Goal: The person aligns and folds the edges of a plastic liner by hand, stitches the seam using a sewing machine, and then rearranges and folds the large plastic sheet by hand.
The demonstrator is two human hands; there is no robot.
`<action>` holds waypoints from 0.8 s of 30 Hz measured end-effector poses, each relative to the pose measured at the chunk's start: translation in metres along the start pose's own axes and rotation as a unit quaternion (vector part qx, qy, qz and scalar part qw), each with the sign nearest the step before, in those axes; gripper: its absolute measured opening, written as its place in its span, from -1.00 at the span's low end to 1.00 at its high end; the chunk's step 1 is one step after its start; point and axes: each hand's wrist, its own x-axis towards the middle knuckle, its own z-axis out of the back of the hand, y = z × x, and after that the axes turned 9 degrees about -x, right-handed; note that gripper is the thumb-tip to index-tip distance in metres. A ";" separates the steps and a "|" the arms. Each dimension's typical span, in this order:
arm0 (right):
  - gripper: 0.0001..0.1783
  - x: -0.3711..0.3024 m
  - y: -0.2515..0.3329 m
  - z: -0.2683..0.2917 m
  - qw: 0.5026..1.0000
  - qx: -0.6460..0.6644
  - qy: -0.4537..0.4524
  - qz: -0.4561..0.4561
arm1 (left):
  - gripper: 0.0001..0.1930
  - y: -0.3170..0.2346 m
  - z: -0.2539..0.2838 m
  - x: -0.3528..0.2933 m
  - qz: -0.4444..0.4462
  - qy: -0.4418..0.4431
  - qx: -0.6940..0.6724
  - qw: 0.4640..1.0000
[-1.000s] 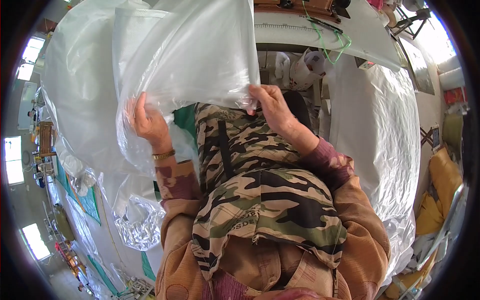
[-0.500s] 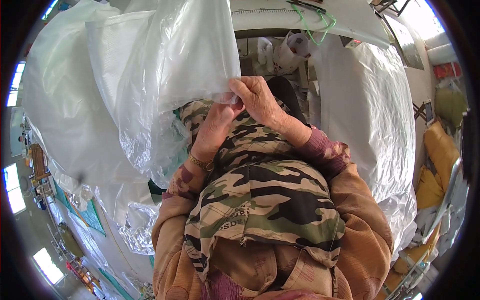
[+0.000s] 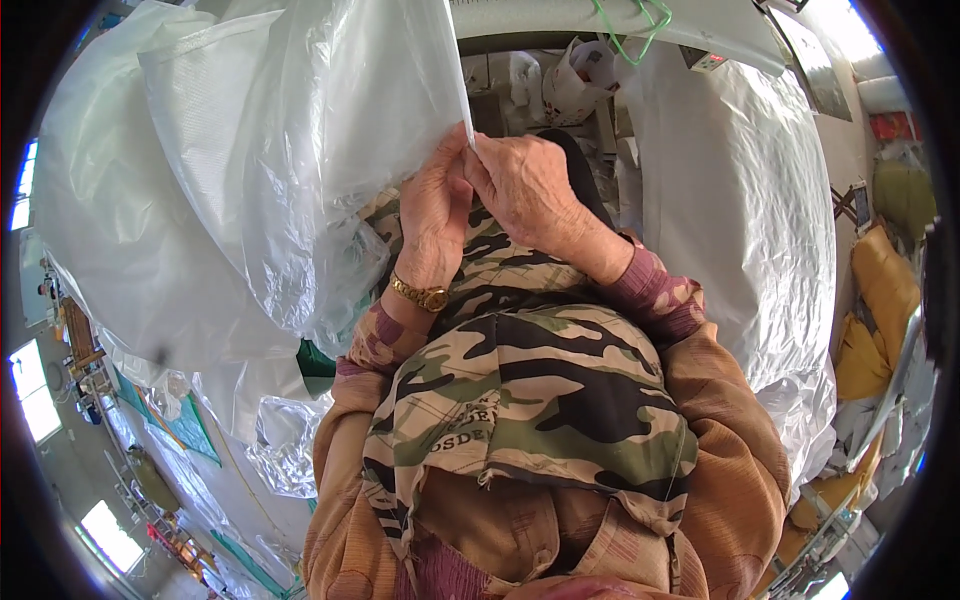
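Observation:
A large sheet of white woven plastic with a clear film layer [image 3: 330, 110] hangs over the table edge in front of me and spreads to the left. Its right edge runs down into my fingers. My left hand [image 3: 437, 200], with a gold watch [image 3: 420, 293] at the wrist, pinches that edge from the left, its fingertips partly behind the sheet. Close against it, my right hand [image 3: 530, 190] grips the same edge between thumb and curled fingers. Both hands are above my lap, over a camouflage apron [image 3: 540, 390].
A pale table [image 3: 560, 20] with a green cord [image 3: 645, 40] lies ahead. Below it stands a white bin or bag [image 3: 575, 85]. More white plastic sheeting [image 3: 740, 230] drapes at my right. Yellow-brown cloth [image 3: 880, 300] hangs on a metal frame farther right.
Both hands have moved slightly up along the sheet's edge, the left turning more upright. The edge now looks drawn straighter, and the lower corner no longer shows below the fingers.

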 end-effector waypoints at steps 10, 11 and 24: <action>-0.85 0.020 0.005 0.040 0.951 -0.198 0.137 0.196 | -0.64 -0.011 0.002 -0.015 -0.211 0.039 0.451 0.866; -0.85 0.020 0.006 0.041 0.945 -0.208 0.175 0.180 | -0.64 -0.012 0.001 -0.016 -0.249 0.085 0.492 0.830; -0.43 0.042 -0.033 0.009 0.919 0.367 0.110 -0.091 | -0.58 -0.006 0.007 -0.007 -0.064 0.023 0.101 0.993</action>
